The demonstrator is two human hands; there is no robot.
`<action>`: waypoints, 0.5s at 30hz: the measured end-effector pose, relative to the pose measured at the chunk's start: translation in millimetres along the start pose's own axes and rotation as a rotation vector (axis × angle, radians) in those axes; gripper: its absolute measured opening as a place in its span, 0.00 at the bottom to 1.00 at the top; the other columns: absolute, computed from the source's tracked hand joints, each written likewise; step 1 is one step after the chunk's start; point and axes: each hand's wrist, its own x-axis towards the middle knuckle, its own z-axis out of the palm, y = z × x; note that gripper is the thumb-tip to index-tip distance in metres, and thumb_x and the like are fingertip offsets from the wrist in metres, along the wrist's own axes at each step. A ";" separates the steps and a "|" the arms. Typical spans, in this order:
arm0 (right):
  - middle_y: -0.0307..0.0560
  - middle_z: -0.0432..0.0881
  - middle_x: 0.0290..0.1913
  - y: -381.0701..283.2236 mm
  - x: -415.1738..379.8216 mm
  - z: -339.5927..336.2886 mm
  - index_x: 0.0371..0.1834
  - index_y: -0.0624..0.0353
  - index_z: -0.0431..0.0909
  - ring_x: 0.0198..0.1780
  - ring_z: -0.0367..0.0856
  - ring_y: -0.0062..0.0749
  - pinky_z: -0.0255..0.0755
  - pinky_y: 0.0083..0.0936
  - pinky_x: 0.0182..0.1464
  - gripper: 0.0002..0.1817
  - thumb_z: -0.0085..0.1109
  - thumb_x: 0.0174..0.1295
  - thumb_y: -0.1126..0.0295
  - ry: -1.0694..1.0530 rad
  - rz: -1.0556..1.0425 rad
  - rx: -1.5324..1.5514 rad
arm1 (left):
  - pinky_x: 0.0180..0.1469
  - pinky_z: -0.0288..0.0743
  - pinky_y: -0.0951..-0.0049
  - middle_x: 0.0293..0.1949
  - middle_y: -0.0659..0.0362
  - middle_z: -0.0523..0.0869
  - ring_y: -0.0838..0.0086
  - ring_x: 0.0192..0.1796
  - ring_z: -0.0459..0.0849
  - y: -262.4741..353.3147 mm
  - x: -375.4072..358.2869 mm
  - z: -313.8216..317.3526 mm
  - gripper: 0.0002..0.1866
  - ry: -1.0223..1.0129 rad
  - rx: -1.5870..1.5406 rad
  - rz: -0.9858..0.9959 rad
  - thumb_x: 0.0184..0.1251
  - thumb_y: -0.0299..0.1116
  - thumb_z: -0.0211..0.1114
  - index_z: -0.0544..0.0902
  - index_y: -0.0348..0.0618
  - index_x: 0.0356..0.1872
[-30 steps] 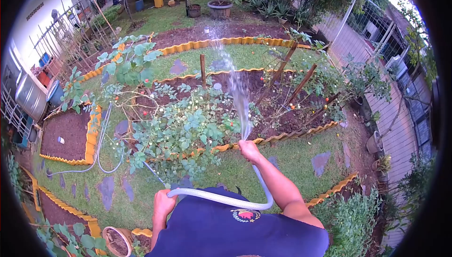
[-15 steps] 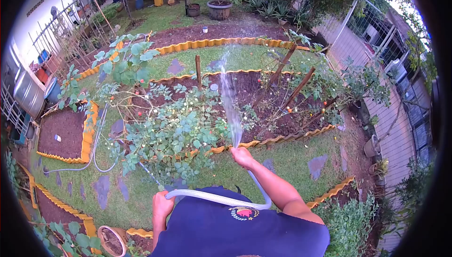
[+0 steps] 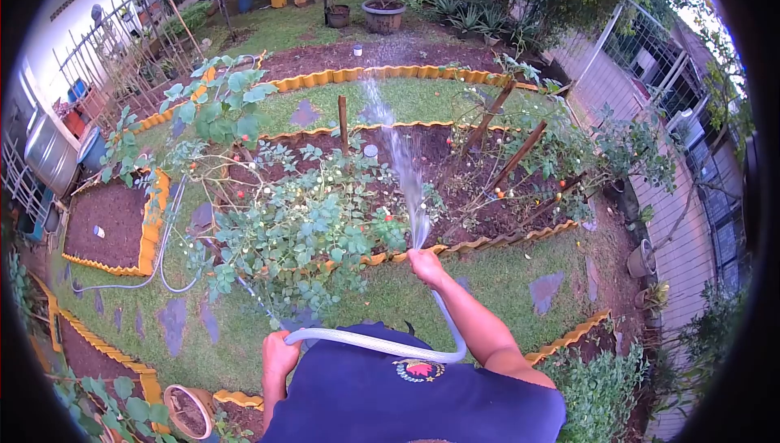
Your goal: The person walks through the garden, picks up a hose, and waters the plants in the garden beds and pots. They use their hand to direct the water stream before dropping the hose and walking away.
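Observation:
A pale grey garden hose [image 3: 382, 345] crosses in front of my dark blue shirt and loops up on the right side. My right hand [image 3: 425, 267] is stretched forward, closed around the hose's end. From there a stream of water [image 3: 405, 167] sprays away over the middle garden bed [image 3: 422, 151] and leans toward the upper left. At the lower left, my left hand [image 3: 279, 352] is wrapped round another part of the hose, close to my body. Leafy tomato plants [image 3: 301, 216] with small red and pale fruits stand just ahead of both hands.
Wavy yellow edging [image 3: 152, 228] borders the soil beds. Wooden stakes [image 3: 343, 125] rise from the middle bed. More hose [image 3: 165, 256] lies on the grass at left. Flat stones [image 3: 173, 323] dot the lawn. A round pot [image 3: 188, 412] stands lower left; a fence [image 3: 650, 61] runs along the right.
My right hand has shifted slightly right and up with the hose end. The water stream now slants more to the upper left. My left hand stays in place.

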 end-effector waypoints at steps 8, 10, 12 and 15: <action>0.66 0.83 0.39 -4.2 -13.2 8.8 0.35 0.67 0.81 0.45 0.83 0.53 0.71 0.44 0.50 0.29 0.43 0.59 0.48 -0.069 0.040 -0.117 | 0.30 0.70 0.54 0.20 0.39 0.78 0.42 0.28 0.79 7.3 3.1 5.2 0.26 -0.025 0.030 -0.031 0.58 0.51 0.68 0.79 0.34 0.18; 0.57 0.80 0.33 5.5 -6.0 7.1 0.31 0.64 0.79 0.38 0.79 0.45 0.69 0.40 0.42 0.25 0.43 0.60 0.50 -0.046 0.034 -0.095 | 0.30 0.72 0.58 0.20 0.42 0.80 0.52 0.27 0.83 7.1 4.9 5.4 0.19 -0.028 0.053 -0.023 0.56 0.43 0.68 0.81 0.34 0.20; 0.40 0.75 0.19 23.2 8.0 4.7 0.20 0.58 0.75 0.21 0.73 0.28 0.65 0.31 0.24 0.21 0.45 0.60 0.53 0.051 -0.035 -0.055 | 0.31 0.73 0.59 0.20 0.43 0.81 0.57 0.26 0.85 9.1 4.4 5.6 0.16 -0.031 0.071 -0.019 0.54 0.39 0.68 0.82 0.34 0.21; 0.40 0.81 0.23 29.6 13.1 -4.6 0.24 0.56 0.80 0.26 0.78 0.32 0.70 0.35 0.33 0.21 0.46 0.60 0.52 0.068 -0.044 -0.152 | 0.32 0.74 0.59 0.22 0.42 0.82 0.56 0.28 0.86 15.4 2.7 3.5 0.16 -0.043 0.103 -0.016 0.55 0.40 0.68 0.83 0.34 0.21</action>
